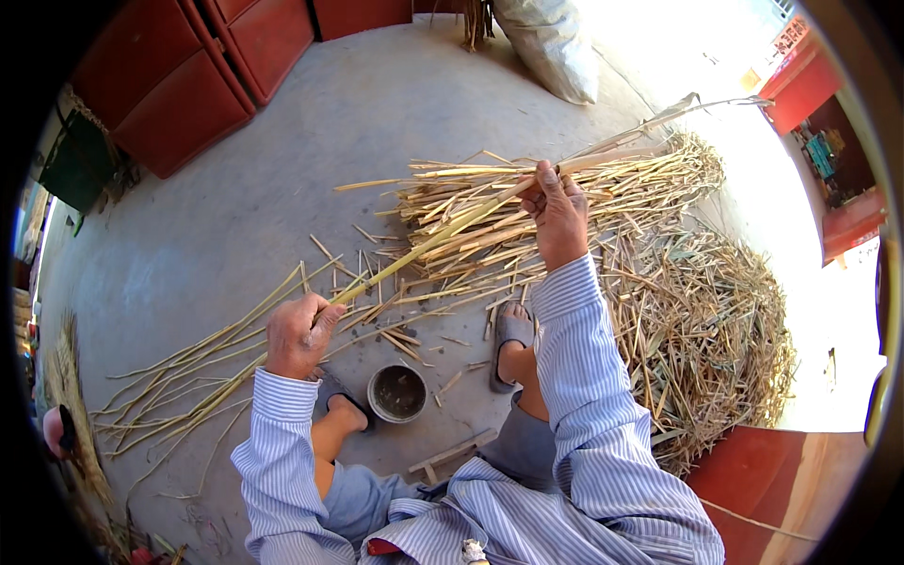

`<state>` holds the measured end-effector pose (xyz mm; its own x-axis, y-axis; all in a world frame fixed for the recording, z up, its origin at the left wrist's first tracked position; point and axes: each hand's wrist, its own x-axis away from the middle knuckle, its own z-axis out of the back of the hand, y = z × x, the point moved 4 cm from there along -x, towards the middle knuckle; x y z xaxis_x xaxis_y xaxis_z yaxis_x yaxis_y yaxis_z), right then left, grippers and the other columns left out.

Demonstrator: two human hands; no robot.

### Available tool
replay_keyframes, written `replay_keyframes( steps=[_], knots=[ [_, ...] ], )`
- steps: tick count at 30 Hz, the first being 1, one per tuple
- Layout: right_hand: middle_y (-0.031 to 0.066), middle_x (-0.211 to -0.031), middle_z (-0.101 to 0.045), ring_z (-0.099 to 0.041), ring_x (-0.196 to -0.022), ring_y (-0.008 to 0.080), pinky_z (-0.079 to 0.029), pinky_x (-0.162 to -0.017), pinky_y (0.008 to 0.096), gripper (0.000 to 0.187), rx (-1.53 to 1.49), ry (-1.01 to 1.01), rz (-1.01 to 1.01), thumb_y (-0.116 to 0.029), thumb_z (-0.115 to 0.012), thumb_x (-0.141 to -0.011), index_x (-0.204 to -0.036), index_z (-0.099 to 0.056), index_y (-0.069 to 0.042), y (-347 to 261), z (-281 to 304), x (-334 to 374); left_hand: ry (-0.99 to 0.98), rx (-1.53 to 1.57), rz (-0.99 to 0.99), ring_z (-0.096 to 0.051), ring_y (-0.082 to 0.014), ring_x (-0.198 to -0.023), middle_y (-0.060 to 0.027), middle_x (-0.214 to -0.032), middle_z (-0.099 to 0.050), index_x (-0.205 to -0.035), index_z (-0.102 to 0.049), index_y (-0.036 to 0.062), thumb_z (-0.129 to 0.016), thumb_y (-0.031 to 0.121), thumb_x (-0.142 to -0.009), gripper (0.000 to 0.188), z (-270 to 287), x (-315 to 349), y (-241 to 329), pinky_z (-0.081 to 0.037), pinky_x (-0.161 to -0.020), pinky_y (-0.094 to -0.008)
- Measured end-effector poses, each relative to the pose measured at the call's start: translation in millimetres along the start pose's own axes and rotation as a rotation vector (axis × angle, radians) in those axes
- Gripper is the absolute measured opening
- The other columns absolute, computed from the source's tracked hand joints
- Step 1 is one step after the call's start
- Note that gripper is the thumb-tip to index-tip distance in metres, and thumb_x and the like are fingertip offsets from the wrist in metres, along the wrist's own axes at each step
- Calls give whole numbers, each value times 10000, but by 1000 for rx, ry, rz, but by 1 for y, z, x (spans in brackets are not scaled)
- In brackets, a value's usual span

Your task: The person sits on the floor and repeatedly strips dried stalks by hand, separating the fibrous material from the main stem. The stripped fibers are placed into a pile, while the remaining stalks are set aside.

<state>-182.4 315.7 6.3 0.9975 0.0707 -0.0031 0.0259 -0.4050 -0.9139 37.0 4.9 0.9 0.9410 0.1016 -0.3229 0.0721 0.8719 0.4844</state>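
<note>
A long yellow-green plant stalk [428, 243] slants across in front of me, with a dry pale leaf trailing from its far right end. My left hand [299, 334] is closed around its lower left part. Farther up, my right hand [558, 209] pinches the stalk between thumb and fingers. Thin branching stems [202, 400] fan out to the left of my left hand; I cannot tell which of them belong to the held stalk. Under and beyond my right hand lies a pile of cut straw-coloured stalks [490, 221] on the floor.
A heap of dry leaf scraps [706, 330] lies at the right. Between my feet and the stems stands a small round bowl [396, 393] with dark contents. Red cabinet-like panels [179, 104] line the far left, and a white sack [551, 52] stands at the back.
</note>
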Motion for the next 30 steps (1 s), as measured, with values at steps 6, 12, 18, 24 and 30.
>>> replay_keyframes(
  steps=[6, 12, 18, 24, 30],
  knots=[
    [89, -854, -695, -682, -751, 158, -548, -662, 265, 332, 130, -223, -145, -339, -673, -918, -1000, -623, -22, 30, -65, 49, 69, 280, 104, -597, -272, -603, -120, -658, -617, -830, -651, 32, -701, 364, -862, 338, -23, -25, 21, -441, -540, -369],
    [44, -820, -694, -657, -691, 103, -537, -610, 217, 230, 6, 144, 54, -277, -664, -931, -952, -612, -54, -20, 31, -7, -60, 400, 176, -583, -172, -602, -98, -683, -643, -846, -645, -5, -704, 320, -883, 332, -26, -18, 5, -448, -554, -321],
    [147, -1094, -678, -664, -1032, 224, -561, -852, 290, 260, -219, -384, -191, -155, -602, -961, -1173, -567, -10, -3, -28, 36, -179, 517, 249, -564, -114, -626, -75, -677, -631, -823, -639, -7, -716, 315, -878, 336, -36, -22, -6, -445, -562, -290],
    [109, -986, -704, -701, -904, 198, -577, -775, 284, 203, -46, -229, -81, -172, -630, -947, -1088, -599, -29, 0, -31, 40, -18, 407, 177, -596, -161, -610, -92, -686, -644, -800, -641, 15, -747, 328, -844, 333, -27, -27, 13, -456, -559, -299],
    [86, -887, -710, -693, -763, 136, -559, -640, 223, 235, 27, -59, -88, -256, -673, -924, -1000, -619, -41, -6, -32, 41, 150, 119, 3, -614, -261, -597, -107, -661, -624, -766, -623, 45, -756, 340, -821, 328, -14, -25, 34, -458, -540, -361]
  ],
)
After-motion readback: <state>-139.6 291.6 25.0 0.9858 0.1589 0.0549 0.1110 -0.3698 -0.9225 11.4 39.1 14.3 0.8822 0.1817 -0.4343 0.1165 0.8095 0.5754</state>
